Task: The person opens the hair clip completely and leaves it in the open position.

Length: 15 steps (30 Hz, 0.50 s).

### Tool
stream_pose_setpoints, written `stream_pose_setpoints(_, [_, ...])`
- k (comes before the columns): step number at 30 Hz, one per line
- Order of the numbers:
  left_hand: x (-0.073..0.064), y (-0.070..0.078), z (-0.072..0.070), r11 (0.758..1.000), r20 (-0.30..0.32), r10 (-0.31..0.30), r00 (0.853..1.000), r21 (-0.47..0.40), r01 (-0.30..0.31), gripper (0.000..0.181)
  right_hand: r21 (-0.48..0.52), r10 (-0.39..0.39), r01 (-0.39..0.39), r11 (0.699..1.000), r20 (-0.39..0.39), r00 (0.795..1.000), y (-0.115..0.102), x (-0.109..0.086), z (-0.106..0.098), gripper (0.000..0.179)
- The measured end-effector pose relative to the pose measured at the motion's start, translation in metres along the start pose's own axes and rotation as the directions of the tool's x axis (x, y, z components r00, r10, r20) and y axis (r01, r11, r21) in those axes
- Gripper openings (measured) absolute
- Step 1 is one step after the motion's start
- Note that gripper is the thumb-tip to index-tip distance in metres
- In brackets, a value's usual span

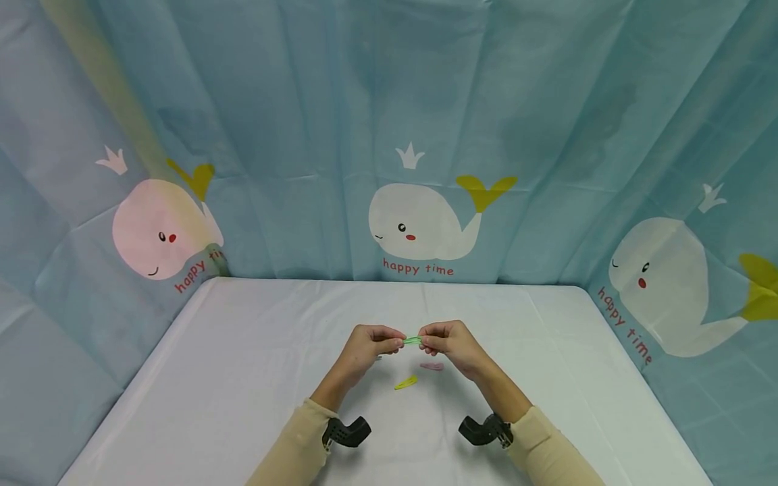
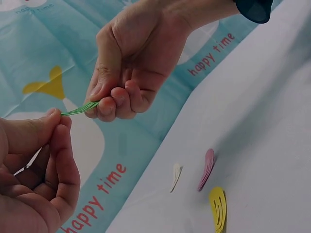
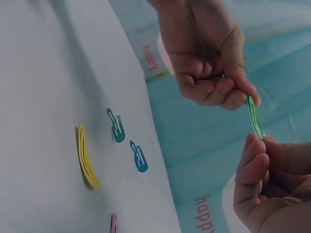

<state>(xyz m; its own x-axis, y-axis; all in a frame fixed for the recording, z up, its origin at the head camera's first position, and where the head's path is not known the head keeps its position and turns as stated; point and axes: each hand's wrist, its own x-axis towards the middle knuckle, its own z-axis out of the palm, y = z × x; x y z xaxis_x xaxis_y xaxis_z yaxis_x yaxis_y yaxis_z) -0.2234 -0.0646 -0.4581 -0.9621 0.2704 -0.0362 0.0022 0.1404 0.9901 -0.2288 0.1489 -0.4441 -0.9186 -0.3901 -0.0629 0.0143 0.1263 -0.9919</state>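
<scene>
The left hand (image 1: 363,347) pinches one end of a green hair clip (image 1: 412,340), the right hand (image 1: 454,347) the other, each grip closed thumb-to-finger, up above the white surface (image 1: 243,405). Down on it I can see a yellow clip (image 1: 406,383), a pink clip (image 1: 432,366), a white clip (image 2: 176,175) and, near each other, a teal clip (image 3: 119,137) and a blue clip (image 3: 142,167).

Red lettering (image 1: 418,267) reads "happy time" on the blue curtain (image 1: 292,202) beneath the far whale print (image 1: 419,226) and the right whale print (image 1: 662,283); under the left whale print (image 1: 142,223), "happy" precedes a word cut short after "ti".
</scene>
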Motion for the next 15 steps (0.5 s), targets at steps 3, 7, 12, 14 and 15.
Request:
stream_pose_setpoints(3, [-0.0001,0.0009,0.0013,1.0,-0.003,0.013,1.0,0.004,-0.013,0.017,0.0,0.003,-0.003,1.0,0.0,1.0,0.0,-0.0002,-0.0003,0.021])
stream_pose_setpoints(7, [-0.0005,0.0034,0.0035,1.0,-0.008,0.026,1.0,0.009,-0.026,0.016,0.012,0.006,-0.006,1.0,0.012,1.0,0.0012,-0.0004,-0.0018,0.023])
stream_pose_setpoints(12, [-0.0012,0.0052,0.0059,0.999,-0.023,0.047,0.999,0.026,-0.046,0.015,0.043,0.011,-0.013,0.999,0.037,0.999,0.0039,-0.0002,-0.0023,0.024])
stream_pose_setpoints(14, [-0.0014,0.0042,0.0055,0.997,-0.03,0.053,0.998,0.05,-0.051,0.014,0.04,0.013,-0.015,0.999,0.043,0.999,0.0034,-0.0004,-0.0017,0.024])
stream_pose_setpoints(15, [-0.0017,0.0037,0.0052,0.997,-0.035,0.049,0.998,0.06,-0.046,0.014,0.033,0.007,-0.009,0.999,0.048,0.999,0.0029,-0.0006,-0.0016,0.025])
